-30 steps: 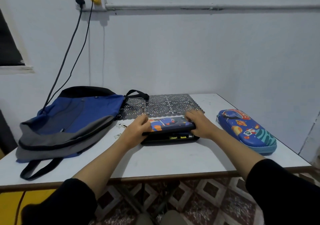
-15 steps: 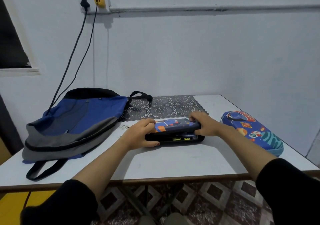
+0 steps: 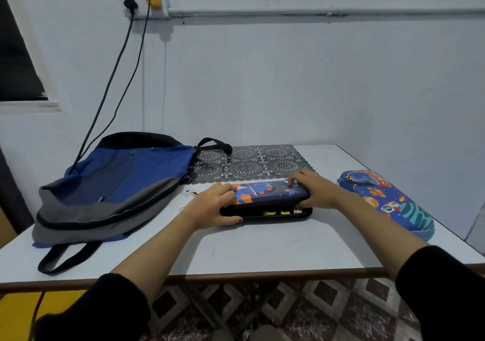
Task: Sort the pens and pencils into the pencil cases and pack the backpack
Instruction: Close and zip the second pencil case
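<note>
A dark pencil case point(image 3: 265, 195) with a space print lies at the middle of the white table point(image 3: 262, 248), its lid lowered almost onto its base. A narrow gap shows yellow items inside. My left hand point(image 3: 210, 206) grips its left end, thumb under the lid edge. My right hand point(image 3: 312, 191) presses on its right end, fingers on the lid. A second, blue space-print pencil case point(image 3: 385, 199) lies zipped at the right. A blue and grey backpack point(image 3: 110, 185) lies flat at the left.
A dark lace mat point(image 3: 249, 162) lies behind the case, against the wall. Two cables hang from a wall socket point(image 3: 144, 2) down behind the backpack. Small bits of paper point(image 3: 190, 193) lie beside my left hand. The table's front edge is near my forearms.
The lid of the dark pencil case has come down a little further between my hands. Both hands stay on its ends.
</note>
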